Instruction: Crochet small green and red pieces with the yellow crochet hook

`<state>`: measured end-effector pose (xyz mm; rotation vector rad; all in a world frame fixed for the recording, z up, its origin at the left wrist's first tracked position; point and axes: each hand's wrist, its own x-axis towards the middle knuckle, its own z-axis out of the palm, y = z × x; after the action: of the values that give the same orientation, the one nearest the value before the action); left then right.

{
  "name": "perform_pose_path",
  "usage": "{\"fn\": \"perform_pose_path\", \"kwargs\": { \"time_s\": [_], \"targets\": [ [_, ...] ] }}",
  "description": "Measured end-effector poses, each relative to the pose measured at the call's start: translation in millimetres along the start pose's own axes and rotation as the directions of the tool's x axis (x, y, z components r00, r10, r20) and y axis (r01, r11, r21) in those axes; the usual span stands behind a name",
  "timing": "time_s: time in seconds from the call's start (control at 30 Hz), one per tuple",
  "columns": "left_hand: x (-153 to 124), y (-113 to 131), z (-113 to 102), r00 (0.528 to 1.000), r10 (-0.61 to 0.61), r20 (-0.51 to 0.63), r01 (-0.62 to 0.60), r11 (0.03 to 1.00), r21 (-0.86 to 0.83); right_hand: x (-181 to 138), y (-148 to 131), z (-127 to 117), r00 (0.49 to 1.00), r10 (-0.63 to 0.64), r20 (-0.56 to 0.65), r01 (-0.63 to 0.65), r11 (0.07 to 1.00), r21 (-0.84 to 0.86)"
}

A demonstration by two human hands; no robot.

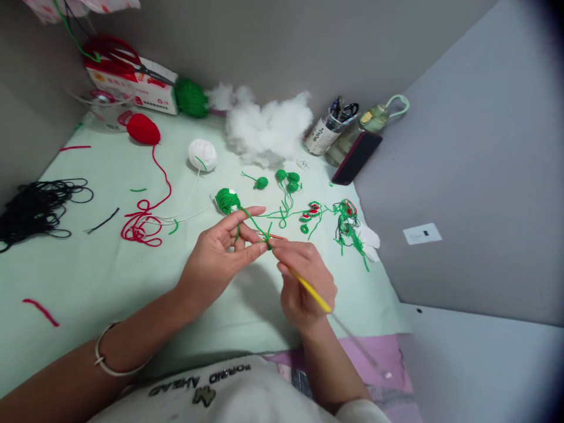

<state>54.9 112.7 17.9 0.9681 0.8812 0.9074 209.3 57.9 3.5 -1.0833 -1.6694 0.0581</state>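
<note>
Between thumb and fingers, my left hand [220, 247] pinches a small green crochet piece [269, 244]. A strand of green yarn [253, 221] runs over its raised index finger toward a small green yarn ball [228, 201] just beyond. My right hand [307, 281] is closed round a crochet hook [311, 289] with a yellow handle, and its fingertips meet the green piece. The hook's tip is hard to make out among the fingers and yarn. Several small green stuffed balls [292, 187] with yarn tails lie beyond my hands.
A red yarn ball [144, 129], a white yarn ball [202, 155] and white stuffing [268, 126] lie toward the back. Black yarn [33, 211] is heaped at left. A pen cup [324, 134], a bottle [346, 144] and a phone [358, 157] stand by the right partition.
</note>
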Motion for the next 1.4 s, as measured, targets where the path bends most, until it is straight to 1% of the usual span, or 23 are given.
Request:
{"fn": "perform_pose_path", "kwargs": {
  "time_s": [0.03,0.1,0.17,0.2,0.27,0.37,0.43,0.57,0.67,0.73,0.8,0.83,0.9,0.97,1.0,1.03,1.1,1.17,1.2,1.23,1.3,1.37,1.4],
  "targets": [
    [0,1,1,1.0,-0.011,0.0,0.011,0.999,-0.033,-2,1,1,0.999,-0.046,0.019,0.048,0.996,-0.077],
    [0,1,2,0.997,-0.063,0.04,0.068,0.986,-0.152,-5,2,2,0.995,-0.084,0.05,0.093,0.973,-0.21],
    [1,0,2,0.983,-0.146,0.113,0.171,0.949,-0.265,-4,2,1,0.996,-0.064,0.064,0.077,0.969,-0.233],
    [1,0,1,0.972,-0.185,0.145,0.221,0.927,-0.303,-2,1,0,0.998,-0.03,0.047,0.038,0.982,-0.182],
    [2,-1,0,0.958,-0.226,0.174,0.274,0.9,-0.34,3,0,-2,0.995,0.093,-0.028,-0.093,0.996,0.017],
    [3,-1,-2,0.972,-0.173,0.156,0.217,0.92,-0.326,13,-1,-3,0.946,0.308,-0.098,-0.264,0.912,0.313],
    [3,-1,-1,0.979,-0.119,0.164,0.163,0.943,-0.29,16,-1,-1,0.935,0.348,-0.063,-0.301,0.878,0.372],
    [0,-2,5,0.984,-0.074,0.162,0.116,0.957,-0.267,13,0,4,0.946,0.321,-0.043,-0.29,0.898,0.332],
    [-1,-2,8,0.99,-0.075,0.122,0.109,0.949,-0.296,6,0,4,0.978,0.209,-0.024,-0.203,0.965,0.167],
    [1,-2,8,0.979,-0.137,0.148,0.181,0.922,-0.343,4,0,2,0.996,0.091,0.003,-0.091,0.996,0.013],
    [3,-2,6,0.956,-0.221,0.193,0.282,0.873,-0.399,4,0,0,0.998,0.064,-0.024,-0.064,0.998,-0.022],
    [4,-2,5,0.946,-0.247,0.208,0.315,0.85,-0.423,6,1,-1,0.993,0.101,-0.065,-0.099,0.995,0.027],
    [5,-2,4,0.947,-0.247,0.207,0.317,0.834,-0.452,10,1,-2,0.96,0.247,-0.129,-0.217,0.953,0.211],
    [4,-2,4,0.967,-0.192,0.17,0.249,0.864,-0.437,12,1,-1,0.925,0.358,-0.125,-0.294,0.886,0.358],
    [4,-3,6,0.977,-0.156,0.142,0.202,0.886,-0.417,12,2,1,0.924,0.37,-0.1,-0.31,0.876,0.37],
    [2,-3,7,0.985,-0.125,0.116,0.162,0.904,-0.396,11,2,2,0.935,0.347,-0.079,-0.303,0.893,0.332],
    [1,-3,10,0.99,-0.102,0.093,0.13,0.916,-0.379,8,4,5,0.976,0.207,-0.067,-0.195,0.969,0.152],
    [0,-4,10,0.977,-0.156,0.148,0.203,0.89,-0.407,5,6,5,0.996,0.057,-0.064,-0.058,0.998,-0.016],
    [1,-4,10,0.963,-0.196,0.184,0.258,0.867,-0.425,5,7,4,0.996,0.038,-0.08,-0.041,0.998,-0.038],
    [2,-4,9,0.95,-0.232,0.21,0.304,0.846,-0.438,5,7,2,0.991,0.07,-0.112,-0.072,0.997,-0.008],
    [4,-4,6,0.944,-0.255,0.21,0.325,0.832,-0.45,8,7,-2,0.954,0.253,-0.16,-0.226,0.959,0.168],
    [4,-5,5,0.97,-0.195,0.146,0.239,0.877,-0.416,12,5,-4,0.904,0.404,-0.141,-0.345,0.882,0.321],
    [3,-5,6,0.984,-0.145,0.106,0.174,0.909,-0.378,13,3,-4,0.902,0.416,-0.119,-0.358,0.872,0.332]
  ]
}}
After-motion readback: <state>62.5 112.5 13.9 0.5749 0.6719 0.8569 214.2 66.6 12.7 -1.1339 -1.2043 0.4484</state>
